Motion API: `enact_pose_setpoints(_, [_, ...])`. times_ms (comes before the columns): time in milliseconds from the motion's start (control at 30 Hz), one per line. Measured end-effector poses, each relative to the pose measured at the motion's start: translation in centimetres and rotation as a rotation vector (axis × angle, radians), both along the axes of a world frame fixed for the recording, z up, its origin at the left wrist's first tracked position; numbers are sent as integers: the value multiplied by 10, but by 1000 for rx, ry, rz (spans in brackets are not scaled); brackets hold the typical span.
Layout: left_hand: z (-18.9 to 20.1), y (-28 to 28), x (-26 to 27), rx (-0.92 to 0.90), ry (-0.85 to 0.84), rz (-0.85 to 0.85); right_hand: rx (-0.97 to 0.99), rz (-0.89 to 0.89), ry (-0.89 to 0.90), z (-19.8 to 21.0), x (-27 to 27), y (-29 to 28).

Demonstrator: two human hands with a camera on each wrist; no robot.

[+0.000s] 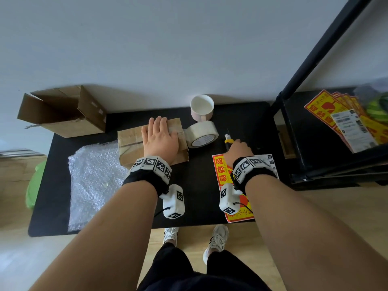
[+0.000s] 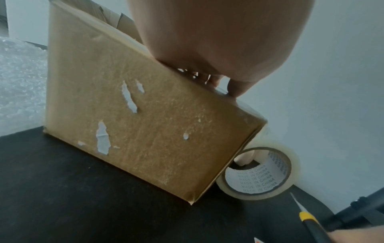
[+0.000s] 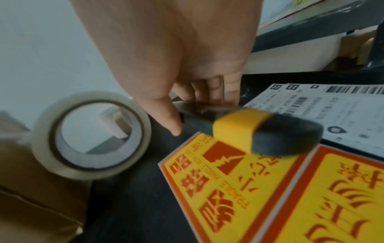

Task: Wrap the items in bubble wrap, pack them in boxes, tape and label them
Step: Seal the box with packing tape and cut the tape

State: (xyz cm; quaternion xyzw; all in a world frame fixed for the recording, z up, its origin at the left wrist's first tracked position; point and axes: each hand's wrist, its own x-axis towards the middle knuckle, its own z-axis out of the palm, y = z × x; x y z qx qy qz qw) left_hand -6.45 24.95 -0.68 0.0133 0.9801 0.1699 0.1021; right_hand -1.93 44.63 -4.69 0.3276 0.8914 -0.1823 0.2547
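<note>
A black surface (image 1: pixel 199 206) stands against a pale wall, and everything here is placed from the closed box (image 1: pixel 134 148) near its middle. To the box's right, beyond the surface's edge, a black shelf (image 1: pixel 315 143) holds a fan of yellow-and-red stickers (image 1: pixel 321 108) with a white label (image 1: pixel 352 131) on top. Left of the box and nearer the person lies a sheet of bubble wrap (image 1: pixel 94 177), one edge running under or against the box; which, I cannot tell. Behind the box to the left, an open box (image 1: pixel 60 114) sits with its flaps up, hanging partly over the surface's corner. The closed box itself is brown, with torn pale patches on its near side in the left wrist view (image 2: pixel 129 125). The left hand (image 1: pixel 160 139) lies flat on its top, fingers straight and together, the fingertips reaching the far edge. Right of the box and nearer the person, a fragile sticker (image 1: pixel 224 171) and a shipping label (image 1: pixel 268 162) lie flat, partly under the right wrist. Touching the box's right side stands a roll of clear tape (image 1: pixel 202 133) on edge. Behind the roll, by the wall, is a white mug (image 1: pixel 202 107). Right of the roll, the right hand (image 1: pixel 238 150) is curled around a black-and-yellow knife (image 1: pixel 228 139), blade out and pointing toward the wall; the right wrist view shows the handle's butt (image 3: pixel 268 131) above the sticker.
</note>
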Motion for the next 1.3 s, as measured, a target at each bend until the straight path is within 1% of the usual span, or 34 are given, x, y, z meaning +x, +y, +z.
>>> enact_pose_setpoints(100, [0, -1, -1, 2, 11, 6, 19, 31, -25, -12, -1, 0])
enact_pose_setpoints(200, [0, -1, 0, -1, 12, 1, 13, 51, -36, -14, -1, 1])
enact_pose_setpoints(267, [-2, -1, 2, -28, 25, -21, 17, 71, 19, -7, -3, 1])
enact_pose_setpoints(333, [-5, -2, 4, -58, 54, -50, 8, 70, 194, 8, -9, 0])
enact_pose_setpoints(400, [-7, -2, 5, -54, 91, -63, -47, 58, 444, 27, -22, -5])
enact_pose_setpoints(433, [-7, -3, 6, -43, 114, -62, -90, 83, 538, 37, -30, -8])
enact_pose_setpoints(467, [-7, -3, 7, -29, 147, -60, -133, 134, 583, 46, -38, -13])
enact_pose_setpoints(500, [-6, -3, 9, -17, 191, -62, -167, 201, 581, 53, -44, -17])
enact_pose_setpoints(533, [-5, -4, 9, -15, 240, -69, -197, 270, 540, 59, -49, -22])
enact_pose_setpoints(633, [2, -2, 8, -99, 342, -84, -234, 434, 345, 63, -58, -33])
enact_pose_setpoints(700, [9, 0, 5, -157, 328, -85, -178, 520, 270, 59, -61, -37])
enact_pose_setpoints(767, [13, 3, 3, -181, 261, -91, -128, 567, 253, 56, -62, -38])
enact_pose_setpoints(867, [15, 9, 0, -213, 215, -85, -149, 575, 227, 55, -61, -39])
enact_pose_setpoints(933, [16, 13, -1, -236, 199, -82, -188, 550, 219, 54, -60, -39])
enact_pose_setpoints(1067, [16, 16, -4, -249, 178, -84, -235, 531, 250, 56, -61, -39])
enact_pose_setpoints(1167, [13, 16, -3, -252, 189, -102, -194, 553, 246, 58, -59, -39])
enact_pose_setpoints(1300, [8, 16, 2, -272, 205, -126, -66, 533, 227, 57, -52, -30])
